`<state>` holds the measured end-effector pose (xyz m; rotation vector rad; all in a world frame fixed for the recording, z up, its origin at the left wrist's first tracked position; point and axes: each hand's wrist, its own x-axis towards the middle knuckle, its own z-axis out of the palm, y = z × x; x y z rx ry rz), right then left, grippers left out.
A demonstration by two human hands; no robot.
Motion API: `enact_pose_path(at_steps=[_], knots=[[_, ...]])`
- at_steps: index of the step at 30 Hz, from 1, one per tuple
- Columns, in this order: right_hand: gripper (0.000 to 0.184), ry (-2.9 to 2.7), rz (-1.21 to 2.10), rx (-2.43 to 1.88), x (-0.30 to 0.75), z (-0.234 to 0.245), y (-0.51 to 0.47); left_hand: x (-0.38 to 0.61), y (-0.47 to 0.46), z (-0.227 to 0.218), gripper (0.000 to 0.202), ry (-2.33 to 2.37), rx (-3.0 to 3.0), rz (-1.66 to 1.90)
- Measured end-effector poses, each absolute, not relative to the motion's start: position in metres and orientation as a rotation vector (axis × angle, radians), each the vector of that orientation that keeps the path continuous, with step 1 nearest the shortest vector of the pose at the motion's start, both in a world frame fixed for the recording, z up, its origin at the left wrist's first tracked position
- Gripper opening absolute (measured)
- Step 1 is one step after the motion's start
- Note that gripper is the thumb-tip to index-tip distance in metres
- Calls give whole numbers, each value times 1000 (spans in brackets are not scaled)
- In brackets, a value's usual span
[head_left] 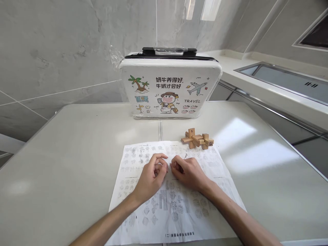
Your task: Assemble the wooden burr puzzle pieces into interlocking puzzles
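Note:
A creased sheet of paper (176, 218) with rows of small line diagrams and text lies on the table under both my hands. My left hand (153, 172) rests over its middle, fingers loosely curled and thumb against them, with nothing seen in it. Close beside it, a small gap apart, my right hand (188, 171) lies with its fingers folded in; its palm side is hidden and no object shows. Just beyond the right hand, at the paper's far edge, sits a wooden interlocking puzzle (196, 139) of crossed sticks, some marked with characters. Neither hand touches it.
A white cartoon-printed case (169, 89) with a black handle, wrapped in clear plastic, stands upright at the back of the pale table (64, 171). Behind it rises a grey wall (64, 48). To the right runs a counter with a sink (284, 82).

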<state>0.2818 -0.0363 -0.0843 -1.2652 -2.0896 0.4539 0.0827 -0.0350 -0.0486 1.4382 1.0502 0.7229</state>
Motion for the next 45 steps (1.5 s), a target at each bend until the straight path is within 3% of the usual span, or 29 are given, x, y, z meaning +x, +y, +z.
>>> enact_pose_path(at_steps=[6,11,16,21,33,45], knots=[[14,-1970,621,-1278,280,-79,-37,83,-35,-49,26,1051,1434,731],[24,-1520,1146,-1201,287,-70,-33,84,-35,-47,31,1062,1429,724],[45,-987,1615,-812,304,-64,-23,84,-35,-45,31,1073,1439,723],[55,-684,1532,-686,319,-65,-16,83,-35,-44,32,1071,1433,711],[51,-677,1564,-312,330,-75,-10,84,-35,-45,29,1066,1431,739],[45,-509,1504,-340,337,-81,-8,84,-35,-45,26,1059,1438,734]])
